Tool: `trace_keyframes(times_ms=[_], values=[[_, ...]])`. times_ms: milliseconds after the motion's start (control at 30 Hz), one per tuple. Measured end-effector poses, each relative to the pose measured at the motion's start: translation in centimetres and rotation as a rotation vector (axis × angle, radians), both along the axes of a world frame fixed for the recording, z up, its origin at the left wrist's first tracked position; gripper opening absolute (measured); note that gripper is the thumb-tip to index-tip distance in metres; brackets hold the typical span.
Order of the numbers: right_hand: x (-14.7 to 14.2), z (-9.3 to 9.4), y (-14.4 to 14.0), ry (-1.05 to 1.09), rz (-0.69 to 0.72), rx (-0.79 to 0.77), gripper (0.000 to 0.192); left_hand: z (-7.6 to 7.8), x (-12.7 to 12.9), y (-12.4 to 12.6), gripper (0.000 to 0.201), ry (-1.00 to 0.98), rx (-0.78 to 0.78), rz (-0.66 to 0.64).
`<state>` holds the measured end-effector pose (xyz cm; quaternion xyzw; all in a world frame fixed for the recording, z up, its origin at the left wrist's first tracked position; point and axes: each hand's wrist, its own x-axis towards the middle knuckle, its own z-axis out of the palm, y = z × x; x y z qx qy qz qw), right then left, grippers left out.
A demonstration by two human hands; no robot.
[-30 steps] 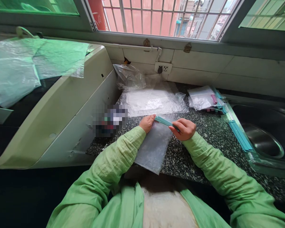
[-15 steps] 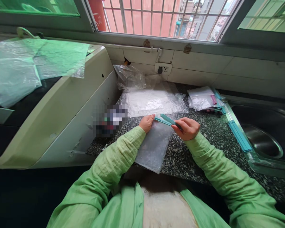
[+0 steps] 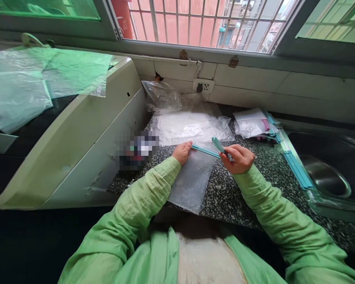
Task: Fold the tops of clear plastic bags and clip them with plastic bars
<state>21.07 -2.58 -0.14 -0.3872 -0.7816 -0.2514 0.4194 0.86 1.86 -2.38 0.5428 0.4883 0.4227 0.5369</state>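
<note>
A teal bag sealing clip (image 3: 205,150) spans the top edge of a translucent plastic bag (image 3: 192,179), which hangs down over the counter's front edge. My left hand (image 3: 182,153) pinches the left end of the clip together with the bag's top corner. At the right end, the fingers of my right hand (image 3: 238,158) are closed around the clip. One teal arm of it sticks up and leftward out of that hand, apart from the strip along the bag. Where the two arms meet is hidden by my fingers.
Flat clear bags (image 3: 189,124) lie behind my hands. To the right sit a bag pack with teal and pink clips (image 3: 251,123), teal strips (image 3: 298,169) and a sink (image 3: 328,173). A cream machine (image 3: 106,118) stands left, beside a blurred patch. A socket (image 3: 203,85) is on the wall.
My right hand has shifted slightly right along the bag's top. The clip's free arm has swung more upright, and more of the strip shows between my hands. My left hand stays nearly in place.
</note>
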Motion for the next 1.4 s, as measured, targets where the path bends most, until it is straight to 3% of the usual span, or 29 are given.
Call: trace_keyframes(times_ms=[600, 933, 1400], values=[[1.2, 0.5, -0.2, 0.115, 0.052, -0.037, 0.009, 0.5, -0.4, 0.2, 0.043, -0.074, 0.002, 0.050], [2.1, 0.5, -0.3, 0.184, -0.027, -0.061, 0.011, 0.0, -0.7, 0.5, 0.046, -0.101, -0.051, 0.076], [2.7, 1.0, 0.2, 0.328, 0.167, -0.178, 0.005, 1.0, -1.1, 0.4, 0.043, -0.189, -0.146, 0.154]])
